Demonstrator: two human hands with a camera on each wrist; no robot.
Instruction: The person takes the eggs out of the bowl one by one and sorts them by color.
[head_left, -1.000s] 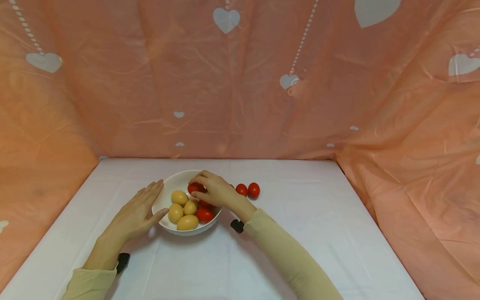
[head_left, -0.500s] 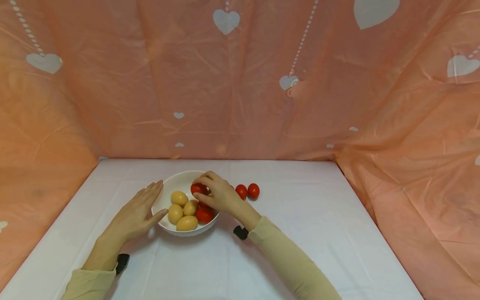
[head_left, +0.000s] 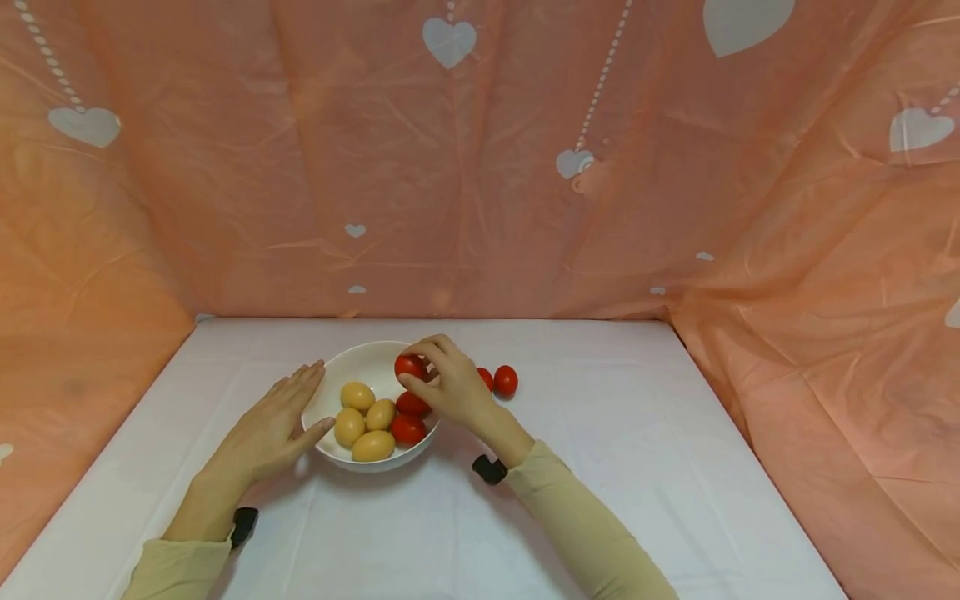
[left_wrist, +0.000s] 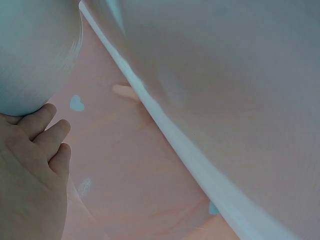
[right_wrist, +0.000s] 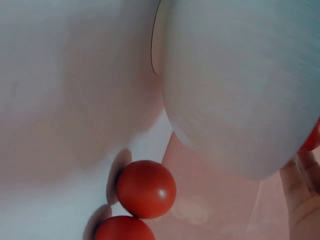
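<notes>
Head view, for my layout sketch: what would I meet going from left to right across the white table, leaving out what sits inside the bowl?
Left hand, white bowl, right hand, rightmost red oval object.

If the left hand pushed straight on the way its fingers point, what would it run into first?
Most likely the white bowl: the left hand lies right along its left side in the head view. Depth is uncertain, so raised a little, it might skim over the rim.
</notes>
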